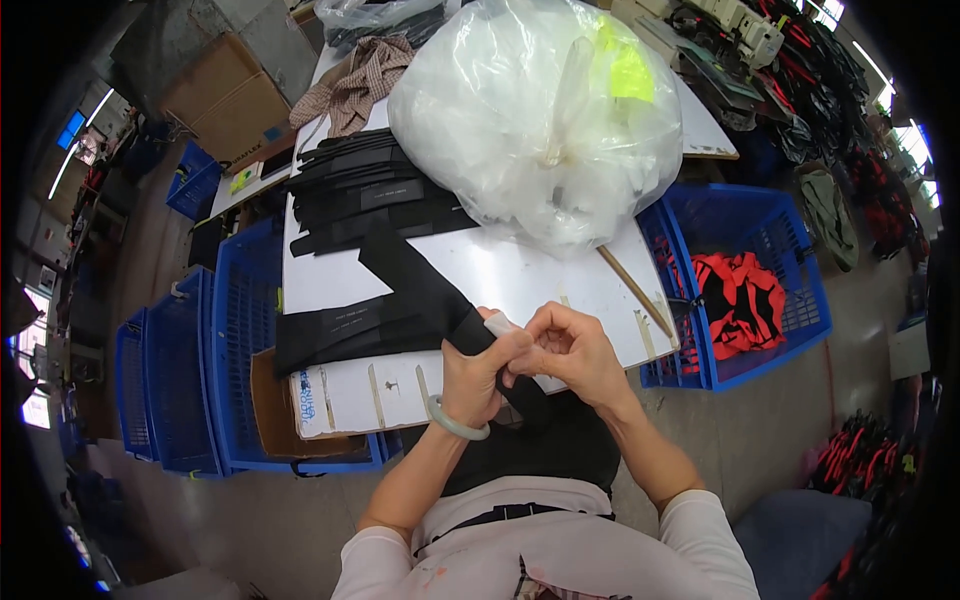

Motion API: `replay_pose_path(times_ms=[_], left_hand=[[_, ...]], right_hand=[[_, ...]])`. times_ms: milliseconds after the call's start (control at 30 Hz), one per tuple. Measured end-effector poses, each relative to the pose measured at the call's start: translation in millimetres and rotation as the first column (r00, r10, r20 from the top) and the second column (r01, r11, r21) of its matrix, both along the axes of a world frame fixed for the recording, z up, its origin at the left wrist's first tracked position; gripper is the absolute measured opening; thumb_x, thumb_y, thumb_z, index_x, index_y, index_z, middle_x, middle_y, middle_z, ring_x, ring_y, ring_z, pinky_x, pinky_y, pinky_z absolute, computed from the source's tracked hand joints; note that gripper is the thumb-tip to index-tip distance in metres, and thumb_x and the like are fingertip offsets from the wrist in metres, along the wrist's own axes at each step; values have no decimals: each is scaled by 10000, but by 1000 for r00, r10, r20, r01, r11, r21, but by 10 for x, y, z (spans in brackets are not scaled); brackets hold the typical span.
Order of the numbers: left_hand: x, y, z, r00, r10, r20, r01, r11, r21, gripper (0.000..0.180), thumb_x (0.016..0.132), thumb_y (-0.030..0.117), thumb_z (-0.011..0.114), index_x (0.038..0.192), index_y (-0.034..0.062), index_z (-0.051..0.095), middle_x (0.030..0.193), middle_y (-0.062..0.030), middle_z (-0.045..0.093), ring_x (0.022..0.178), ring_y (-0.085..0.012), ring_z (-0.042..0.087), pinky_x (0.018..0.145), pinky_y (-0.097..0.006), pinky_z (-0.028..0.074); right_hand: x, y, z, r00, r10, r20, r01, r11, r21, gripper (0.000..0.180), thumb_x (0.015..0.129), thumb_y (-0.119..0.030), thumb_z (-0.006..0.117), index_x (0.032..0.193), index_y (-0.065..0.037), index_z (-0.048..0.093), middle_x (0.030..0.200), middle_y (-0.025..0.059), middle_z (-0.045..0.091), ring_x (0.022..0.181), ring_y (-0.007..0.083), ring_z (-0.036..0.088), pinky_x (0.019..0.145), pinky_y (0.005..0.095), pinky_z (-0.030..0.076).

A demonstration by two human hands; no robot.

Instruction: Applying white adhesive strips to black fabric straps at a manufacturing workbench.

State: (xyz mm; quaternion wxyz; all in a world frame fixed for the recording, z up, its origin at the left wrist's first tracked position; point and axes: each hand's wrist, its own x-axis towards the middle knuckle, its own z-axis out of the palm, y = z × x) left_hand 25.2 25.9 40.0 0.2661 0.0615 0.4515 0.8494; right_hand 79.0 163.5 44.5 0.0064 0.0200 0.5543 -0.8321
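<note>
My left hand (475, 375) is closed around a long black fabric strip (425, 285), whose far end reaches up over the white table (480, 258). A small white piece (498, 324) stands out between my hands at the strip's edge; I cannot tell if it is a label or a bit of film. My right hand (575, 350) is closed in a pinch beside it, fingertips meeting close to my left thumb. What that pinch holds is too small to make out. More black strips (345, 330) with pale print lie just left of my hands.
A big clear plastic bag (540, 120) of white material covers the table's far side. Beside it lie stacked black strips (370, 195) and a checked cloth (360, 80). Blue crates (250, 340) stand left; another blue crate (780, 235) at right holds red-and-black fabric (740, 305). A wooden stick (635, 290) rests near the right edge.
</note>
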Motion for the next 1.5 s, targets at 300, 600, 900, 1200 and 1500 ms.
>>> replay_pose_path(times_ms=[300,600,900,1200,1500], left_hand=[[-426,-159,-97,878,30,477,-216,915,340,365,899,414,652,724,113,543,588,21,417,427,-81,361,498,-249,403],[-316,-130,-95,874,85,478,-264,909,321,372,935,410,603,731,105,539,609,-3,448,436,-102,371,521,-277,420],[-266,-119,-120,924,167,343,-288,895,340,385,965,404,551,742,92,513,627,-8,445,461,-110,396,563,-301,439],[-339,-174,-135,884,56,464,-282,855,434,384,959,437,548,775,100,531,631,-1,435,468,-103,368,559,-286,409],[-240,-69,-123,884,25,468,-255,863,436,354,955,423,563,789,111,533,643,3,425,475,-106,359,557,-274,389]], right_hand=[[168,146,83,993,119,23,-117,884,452,198,742,-139,807,734,-32,640,665,-21,574,558,47,427,506,237,347],[126,-126,125,958,-60,-282,272,512,815,248,731,-97,778,731,-22,542,641,71,534,508,146,490,474,288,382],[87,-219,152,980,-176,-90,159,429,889,256,726,-124,748,736,-52,503,596,68,529,489,233,528,462,334,405],[94,-140,178,998,-26,-58,58,749,660,249,721,-81,778,798,-24,548,718,68,567,531,150,508,494,287,409],[37,-295,73,937,-84,-340,301,689,660,192,731,7,753,797,3,572,768,71,576,612,156,556,525,283,436]])
